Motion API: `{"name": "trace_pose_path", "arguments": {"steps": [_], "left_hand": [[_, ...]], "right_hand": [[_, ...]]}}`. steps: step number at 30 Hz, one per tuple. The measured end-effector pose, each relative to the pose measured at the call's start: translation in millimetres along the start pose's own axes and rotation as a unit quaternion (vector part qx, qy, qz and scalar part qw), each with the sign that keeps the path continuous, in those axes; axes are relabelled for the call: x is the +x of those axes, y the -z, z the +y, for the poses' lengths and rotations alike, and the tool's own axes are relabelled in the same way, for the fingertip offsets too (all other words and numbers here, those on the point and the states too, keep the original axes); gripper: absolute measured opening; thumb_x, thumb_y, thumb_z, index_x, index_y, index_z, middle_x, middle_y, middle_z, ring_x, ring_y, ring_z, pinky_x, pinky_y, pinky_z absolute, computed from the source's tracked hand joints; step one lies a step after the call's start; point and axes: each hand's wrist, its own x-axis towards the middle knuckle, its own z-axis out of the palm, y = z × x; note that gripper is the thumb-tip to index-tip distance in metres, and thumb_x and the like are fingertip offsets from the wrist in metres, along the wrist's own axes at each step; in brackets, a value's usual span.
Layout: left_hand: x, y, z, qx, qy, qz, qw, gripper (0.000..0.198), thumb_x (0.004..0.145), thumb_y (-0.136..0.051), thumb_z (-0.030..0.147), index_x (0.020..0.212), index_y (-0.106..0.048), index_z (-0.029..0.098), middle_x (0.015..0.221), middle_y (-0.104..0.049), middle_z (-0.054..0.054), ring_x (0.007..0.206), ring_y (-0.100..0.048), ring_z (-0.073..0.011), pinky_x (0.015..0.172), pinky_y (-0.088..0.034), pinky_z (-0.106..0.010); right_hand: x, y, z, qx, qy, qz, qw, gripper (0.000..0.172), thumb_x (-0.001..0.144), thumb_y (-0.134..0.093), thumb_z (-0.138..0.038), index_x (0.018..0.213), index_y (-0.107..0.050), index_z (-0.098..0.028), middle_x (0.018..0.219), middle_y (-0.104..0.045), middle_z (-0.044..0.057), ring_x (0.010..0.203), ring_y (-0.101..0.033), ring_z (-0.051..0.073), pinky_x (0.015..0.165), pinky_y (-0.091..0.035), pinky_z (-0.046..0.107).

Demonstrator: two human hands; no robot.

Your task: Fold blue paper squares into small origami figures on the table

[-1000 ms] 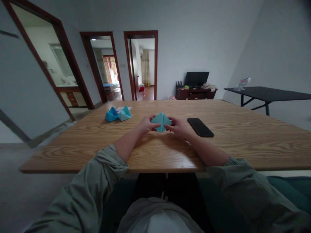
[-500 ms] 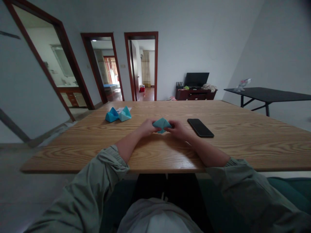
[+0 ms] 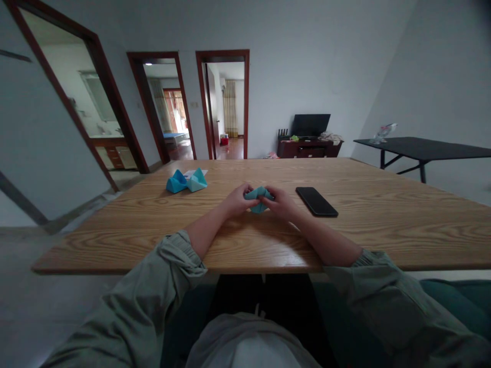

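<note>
A light blue folded paper [image 3: 258,194] is held between my two hands, just above the middle of the wooden table [image 3: 153,240]. My left hand [image 3: 235,202] pinches its left side, thumb in front and fingers behind. On the opposite side my right hand [image 3: 283,204] grips it with thumb and fingers. The fingers cover both ends of the paper, and its middle looks bent inward. To the left stand two finished-looking origami pieces, a darker blue one [image 3: 177,182] and a pale blue one [image 3: 197,181], side by side.
A black smartphone [image 3: 316,201] lies to the right of my right hand. Some printed paper [image 3: 190,174] sits behind the origami pieces. Farther off are a black folding table [image 3: 425,148] and a cabinet [image 3: 310,149] bearing a television [image 3: 311,125].
Between my hands the folded paper has gone from a flat-looking diamond to a bent, squeezed shape. My fingers have shifted around it, and both hands have moved slightly right.
</note>
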Motion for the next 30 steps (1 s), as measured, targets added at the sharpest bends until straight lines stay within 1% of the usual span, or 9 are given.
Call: {"name": "trace_pose_path", "arguments": {"steps": [2, 4, 6, 11, 15, 17, 20, 24, 30], "left_hand": [[0.7, 0.2, 3.1, -0.026, -0.007, 0.026, 0.999, 0.044, 0.066, -0.072, 0.036, 0.099, -0.055, 0.013, 0.081, -0.059, -0.001, 0.070, -0.054, -0.0121, 0.063, -0.044, -0.022], [1.1, 1.1, 5.9, -0.048, -0.019, 0.017, 0.999, 0.047, 0.069, -0.070, 0.034, 0.109, -0.054, 0.014, 0.087, -0.062, -0.003, 0.075, -0.057, -0.0128, 0.067, -0.045, -0.024], [1.2, 2.2, 7.7, -0.043, -0.036, 0.000, 0.998, 0.044, 0.072, -0.067, 0.031, 0.111, -0.056, 0.016, 0.090, -0.063, -0.004, 0.079, -0.058, -0.0140, 0.072, -0.046, -0.025], [1.7, 3.2, 7.7, 0.030, -0.059, -0.010, 0.998, 0.025, 0.073, -0.060, 0.022, 0.096, -0.062, 0.014, 0.086, -0.064, -0.003, 0.078, -0.058, -0.0145, 0.071, -0.046, -0.025], [2.4, 1.4, 8.0, 0.040, -0.058, 0.004, 0.997, 0.028, 0.068, -0.057, 0.017, 0.096, -0.059, 0.016, 0.086, -0.062, -0.001, 0.078, -0.056, -0.0130, 0.072, -0.046, -0.024], [2.6, 0.8, 8.8, 0.041, -0.057, 0.001, 0.998, 0.024, 0.068, -0.056, 0.018, 0.092, -0.059, 0.016, 0.085, -0.061, 0.000, 0.077, -0.056, -0.0129, 0.071, -0.046, -0.024], [2.4, 1.7, 9.3, 0.052, -0.055, -0.002, 0.997, 0.018, 0.070, -0.057, 0.022, 0.087, -0.057, 0.016, 0.080, -0.059, 0.000, 0.074, -0.054, -0.0131, 0.070, -0.045, -0.024], [1.7, 5.3, 7.9, 0.072, -0.046, 0.011, 0.996, 0.021, 0.071, -0.061, 0.030, 0.087, -0.056, 0.017, 0.079, -0.058, 0.000, 0.071, -0.053, -0.0126, 0.066, -0.044, -0.024], [1.6, 12.1, 5.1, 0.102, -0.042, 0.007, 0.994, 0.018, 0.070, -0.056, 0.023, 0.086, -0.058, 0.017, 0.077, -0.058, 0.001, 0.068, -0.051, -0.0116, 0.061, -0.041, -0.022]], "right_hand": [[-0.3, -0.4, 1.2, -0.010, 0.004, -0.005, 1.000, 0.024, 0.082, -0.055, -0.036, 0.089, -0.064, -0.016, 0.078, -0.062, 0.002, 0.070, -0.053, 0.015, 0.066, -0.041, 0.025], [-0.6, -0.6, 0.6, -0.009, 0.013, -0.013, 1.000, 0.024, 0.082, -0.055, -0.036, 0.092, -0.065, -0.016, 0.083, -0.064, 0.003, 0.073, -0.054, 0.017, 0.069, -0.042, 0.027], [-0.7, -0.5, -1.0, 0.000, 0.024, -0.017, 1.000, 0.025, 0.082, -0.055, -0.035, 0.096, -0.066, -0.017, 0.087, -0.065, 0.003, 0.076, -0.055, 0.018, 0.071, -0.042, 0.028], [-0.5, -0.2, -1.4, -0.032, 0.001, -0.012, 0.999, 0.022, 0.080, -0.056, -0.035, 0.087, -0.064, -0.015, 0.074, -0.061, 0.002, 0.067, -0.052, 0.016, 0.062, -0.039, 0.025], [-0.7, 0.1, -0.8, -0.041, -0.006, -0.010, 0.999, 0.020, 0.080, -0.056, -0.034, 0.086, -0.062, -0.016, 0.073, -0.059, 0.000, 0.066, -0.050, 0.014, 0.060, -0.037, 0.024], [-0.9, 0.2, -1.7, -0.045, -0.008, -0.013, 0.999, 0.019, 0.080, -0.055, -0.034, 0.084, -0.060, -0.016, 0.071, -0.058, 0.000, 0.065, -0.049, 0.013, 0.059, -0.036, 0.023], [-1.1, -0.2, -2.4, -0.053, -0.010, -0.014, 0.998, 0.018, 0.079, -0.055, -0.034, 0.080, -0.058, -0.016, 0.068, -0.055, -0.001, 0.064, -0.048, 0.013, 0.058, -0.034, 0.023], [-1.2, -1.3, -0.4, -0.054, -0.012, -0.012, 0.998, 0.020, 0.080, -0.054, -0.035, 0.077, -0.057, -0.016, 0.067, -0.053, -0.002, 0.063, -0.046, 0.013, 0.056, -0.033, 0.023], [-2.0, 0.0, -0.7, -0.056, -0.024, -0.008, 0.998, 0.021, 0.079, -0.056, -0.037, 0.074, -0.055, -0.017, 0.063, -0.049, -0.003, 0.060, -0.042, 0.011, 0.053, -0.031, 0.022]]}}
